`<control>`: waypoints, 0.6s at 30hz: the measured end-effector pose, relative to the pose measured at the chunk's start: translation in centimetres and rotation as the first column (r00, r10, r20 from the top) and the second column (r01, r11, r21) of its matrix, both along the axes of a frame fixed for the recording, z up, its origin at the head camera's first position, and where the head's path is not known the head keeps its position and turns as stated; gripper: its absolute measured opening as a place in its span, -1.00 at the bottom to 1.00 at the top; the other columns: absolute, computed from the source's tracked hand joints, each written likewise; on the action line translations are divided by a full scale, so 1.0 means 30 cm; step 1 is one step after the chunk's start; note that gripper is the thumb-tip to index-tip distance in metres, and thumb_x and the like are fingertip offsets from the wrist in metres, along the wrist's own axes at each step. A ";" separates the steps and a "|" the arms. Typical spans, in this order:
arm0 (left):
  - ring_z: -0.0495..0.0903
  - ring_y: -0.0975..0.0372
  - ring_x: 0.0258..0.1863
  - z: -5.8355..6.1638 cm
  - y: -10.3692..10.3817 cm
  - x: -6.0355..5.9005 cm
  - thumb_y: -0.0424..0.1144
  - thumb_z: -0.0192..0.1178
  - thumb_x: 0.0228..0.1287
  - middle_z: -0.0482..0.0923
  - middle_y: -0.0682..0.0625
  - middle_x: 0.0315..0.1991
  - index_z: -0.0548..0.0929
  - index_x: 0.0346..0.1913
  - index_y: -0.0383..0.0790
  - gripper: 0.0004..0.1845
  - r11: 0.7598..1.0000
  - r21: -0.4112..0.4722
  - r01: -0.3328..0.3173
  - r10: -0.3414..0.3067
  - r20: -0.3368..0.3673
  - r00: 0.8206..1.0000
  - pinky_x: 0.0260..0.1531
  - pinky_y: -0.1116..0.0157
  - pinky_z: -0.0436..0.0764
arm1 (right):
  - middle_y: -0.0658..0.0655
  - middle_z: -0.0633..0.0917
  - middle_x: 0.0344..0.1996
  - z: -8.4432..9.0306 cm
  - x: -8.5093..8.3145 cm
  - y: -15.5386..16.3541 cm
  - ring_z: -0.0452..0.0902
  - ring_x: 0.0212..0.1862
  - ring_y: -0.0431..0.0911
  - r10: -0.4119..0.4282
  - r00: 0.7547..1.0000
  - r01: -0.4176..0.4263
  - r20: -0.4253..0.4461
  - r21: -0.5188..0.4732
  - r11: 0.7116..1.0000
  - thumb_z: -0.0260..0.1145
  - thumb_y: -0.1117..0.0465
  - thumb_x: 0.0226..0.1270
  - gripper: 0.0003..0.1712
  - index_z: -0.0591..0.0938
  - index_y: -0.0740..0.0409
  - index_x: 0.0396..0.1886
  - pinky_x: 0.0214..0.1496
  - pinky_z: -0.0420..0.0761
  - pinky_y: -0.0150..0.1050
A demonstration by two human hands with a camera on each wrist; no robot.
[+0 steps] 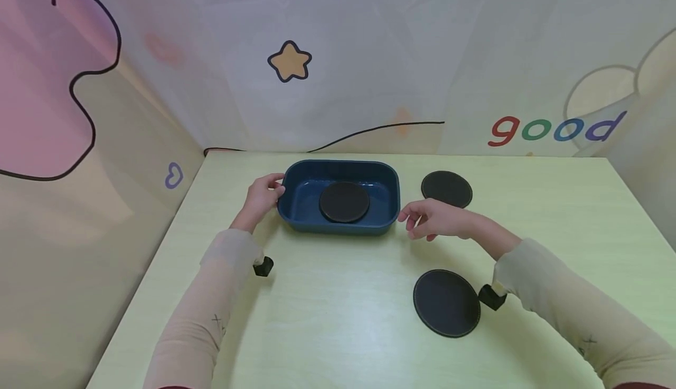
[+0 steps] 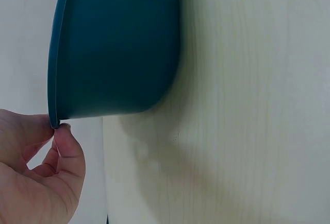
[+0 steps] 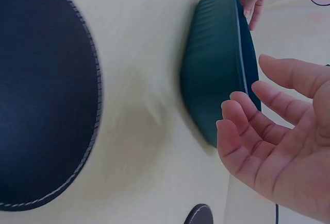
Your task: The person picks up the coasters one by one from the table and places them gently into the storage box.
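A dark blue rectangular dish [image 1: 388, 192] stands on the pale wooden table, with one black round coaster [image 1: 344, 201] lying inside it. My left hand [image 1: 262, 196] pinches the dish's left rim [image 2: 53, 122] between thumb and fingers. My right hand [image 1: 430, 219] hovers just right of the dish [image 3: 216, 80], fingers relaxed and spread, holding nothing. A second black coaster [image 1: 446, 189] lies right of the dish, behind that hand. A third coaster [image 1: 446, 302] lies nearer me, in front of my right forearm, and fills the left of the right wrist view [image 3: 41, 95].
The table [image 1: 327, 313] sits in a corner of cloth-covered walls at the back and left. Its left edge runs close to my left forearm. Small black camera mounts hang under both wrists [image 1: 263, 266].
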State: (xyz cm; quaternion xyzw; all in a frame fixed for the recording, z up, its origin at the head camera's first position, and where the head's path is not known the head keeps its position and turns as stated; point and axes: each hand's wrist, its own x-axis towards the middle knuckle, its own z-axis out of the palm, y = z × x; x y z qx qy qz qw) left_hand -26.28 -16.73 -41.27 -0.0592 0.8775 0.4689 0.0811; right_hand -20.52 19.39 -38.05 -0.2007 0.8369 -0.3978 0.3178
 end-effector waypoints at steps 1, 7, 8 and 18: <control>0.41 0.18 -0.30 0.000 0.000 0.000 -0.37 -0.05 0.28 0.39 -0.15 -0.14 0.35 0.20 -0.19 -0.58 1.000 0.001 0.000 0.000 -0.002 1.000 -0.37 0.41 0.57 | 0.14 0.52 -0.35 -0.003 0.005 0.005 0.43 -0.33 -0.08 0.005 1.000 -0.005 0.002 0.004 1.000 0.19 0.33 0.14 -0.63 0.42 0.33 -0.04 -0.37 0.50 -0.23; 0.41 0.18 -0.31 0.000 0.001 -0.003 -0.37 -0.05 0.28 0.39 -0.15 -0.15 0.35 0.20 -0.18 -0.59 1.000 0.007 -0.001 0.001 -0.002 1.000 -0.38 0.41 0.57 | 0.12 0.50 -0.34 -0.024 0.035 0.027 0.41 -0.37 -0.11 0.038 0.999 -0.039 0.024 0.030 0.999 0.20 0.32 0.12 -0.62 0.41 0.32 -0.03 -0.40 0.47 -0.23; 0.41 0.17 -0.30 0.000 0.001 -0.004 -0.37 -0.05 0.28 0.39 -0.15 -0.14 0.36 0.20 -0.18 -0.59 1.000 0.006 -0.001 0.001 -0.001 1.000 -0.37 0.41 0.58 | 0.12 0.49 -0.34 -0.028 0.041 0.031 0.41 -0.38 -0.11 0.046 0.998 -0.047 0.031 0.034 0.998 0.20 0.32 0.12 -0.61 0.41 0.32 -0.03 -0.41 0.46 -0.24; 0.43 0.16 -0.30 -0.004 -0.001 -0.006 -0.37 -0.05 0.28 0.40 -0.17 -0.13 0.36 0.20 -0.18 -0.59 1.000 0.000 0.001 -0.001 -0.001 1.000 -0.31 0.34 0.60 | 0.15 0.48 -0.34 -0.073 0.097 0.064 0.38 -0.41 -0.11 0.060 0.992 -0.062 0.112 0.018 0.998 0.23 0.33 0.10 -0.60 0.41 0.31 -0.03 -0.41 0.43 -0.31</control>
